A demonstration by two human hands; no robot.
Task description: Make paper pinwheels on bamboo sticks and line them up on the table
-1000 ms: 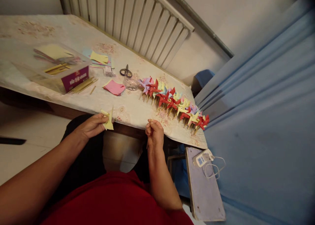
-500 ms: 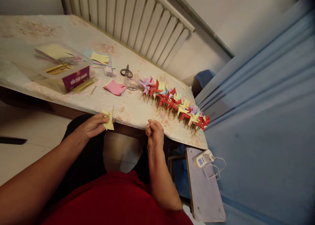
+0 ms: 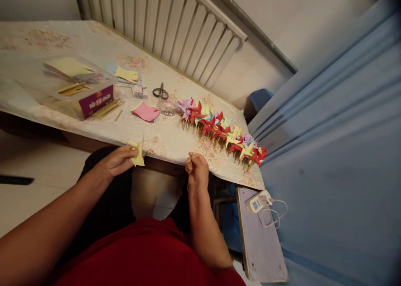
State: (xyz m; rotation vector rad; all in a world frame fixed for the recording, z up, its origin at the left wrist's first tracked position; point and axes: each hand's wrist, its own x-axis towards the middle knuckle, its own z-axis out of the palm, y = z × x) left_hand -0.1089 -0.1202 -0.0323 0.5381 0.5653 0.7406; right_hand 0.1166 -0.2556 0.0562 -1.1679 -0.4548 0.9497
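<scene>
My left hand pinches a yellow paper pinwheel between thumb and fingers, just off the table's front edge. Its folded blades stick out to the right of my fingertips. Apart from it, my right hand is closed, palm side up, around what looks like a thin wooden stick. Only small bits of this stick show; my fingers hide the rest. Beyond my right hand, a long cluster of finished pinwheels in red, yellow, purple and blue lies on the table. Pink paper squares lie beyond my left hand.
On the flowered tablecloth are a clear plastic box with paper and sticks, loose wooden sticks, scissors, a small clear bag and stacked coloured paper. A stool at the right holds a white power strip.
Almost nothing differs. Both hands keep their grip and place, and the yellow pinwheel shifts only very slightly.
</scene>
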